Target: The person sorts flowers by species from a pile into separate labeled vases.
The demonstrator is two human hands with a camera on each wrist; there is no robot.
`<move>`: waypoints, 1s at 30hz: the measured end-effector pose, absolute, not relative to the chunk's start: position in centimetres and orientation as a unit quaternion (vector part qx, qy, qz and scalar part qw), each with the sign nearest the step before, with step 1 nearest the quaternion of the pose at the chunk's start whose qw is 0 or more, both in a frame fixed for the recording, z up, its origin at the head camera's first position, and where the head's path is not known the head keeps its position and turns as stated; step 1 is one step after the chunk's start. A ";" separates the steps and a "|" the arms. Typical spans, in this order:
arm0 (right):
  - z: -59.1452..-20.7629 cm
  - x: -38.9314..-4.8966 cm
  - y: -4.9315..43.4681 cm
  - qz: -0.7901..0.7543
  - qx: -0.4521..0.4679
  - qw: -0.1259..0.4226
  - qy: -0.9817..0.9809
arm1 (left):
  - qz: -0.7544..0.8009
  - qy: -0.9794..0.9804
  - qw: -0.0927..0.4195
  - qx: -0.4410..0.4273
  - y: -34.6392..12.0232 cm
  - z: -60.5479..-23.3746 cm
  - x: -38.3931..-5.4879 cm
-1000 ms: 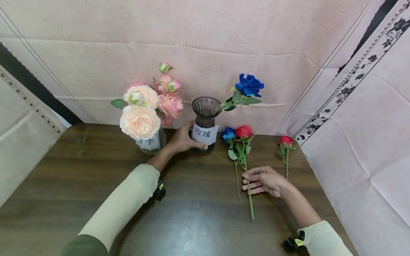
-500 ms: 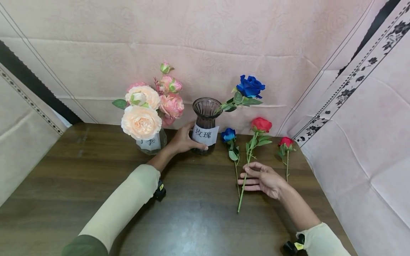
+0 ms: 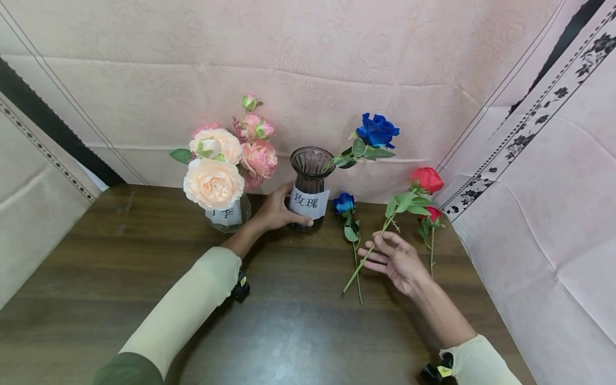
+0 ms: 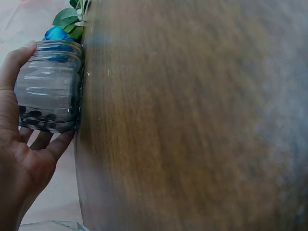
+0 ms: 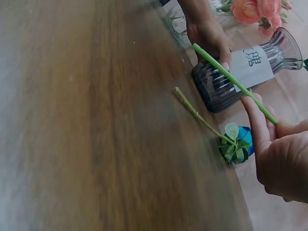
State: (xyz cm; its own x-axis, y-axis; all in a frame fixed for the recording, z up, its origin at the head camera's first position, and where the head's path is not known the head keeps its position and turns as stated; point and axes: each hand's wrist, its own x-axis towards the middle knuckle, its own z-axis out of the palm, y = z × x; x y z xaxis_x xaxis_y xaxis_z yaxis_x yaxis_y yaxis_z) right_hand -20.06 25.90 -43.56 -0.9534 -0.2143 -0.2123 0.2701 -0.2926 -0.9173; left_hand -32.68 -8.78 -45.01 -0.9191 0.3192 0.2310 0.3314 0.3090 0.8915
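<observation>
My left hand (image 3: 281, 211) grips the lower part of a dark ribbed glass vase (image 3: 310, 166) with a white paper label; in the left wrist view its thumb and fingers wrap the vase base (image 4: 50, 91). One blue rose (image 3: 377, 131) leans out of the vase to the right. Between the thumb and fingers of my right hand (image 3: 397, 262), a red rose (image 3: 427, 180) is pinched by its green stem (image 5: 231, 77), tilted with the bloom to the upper right. Under that stem a second blue rose (image 3: 344, 203) lies on the table.
Left of the dark vase stands a clear vase (image 3: 226, 216) holding peach and pink flowers (image 3: 214, 182). Another red rose (image 3: 432, 214) lies at the table's right side, partly behind the held one. A pink cloth backdrop (image 3: 308, 69) borders the wooden table (image 3: 269, 310).
The red rose has been raised off the table from beside the blue one; its bloom has swung right and its stem end left. My left hand keeps its hold on the vase.
</observation>
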 end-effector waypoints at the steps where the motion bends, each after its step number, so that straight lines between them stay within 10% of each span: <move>1: -43.5 -20.1 25.7 -0.809 0.025 0.138 0.571 | -0.553 -0.808 0.006 -0.202 -8.8 -45.0 -32.7; 30: -39.1 -24.3 22.0 -0.909 0.020 -0.066 0.411 | -0.558 -0.800 0.011 -0.220 -8.8 -45.0 -32.7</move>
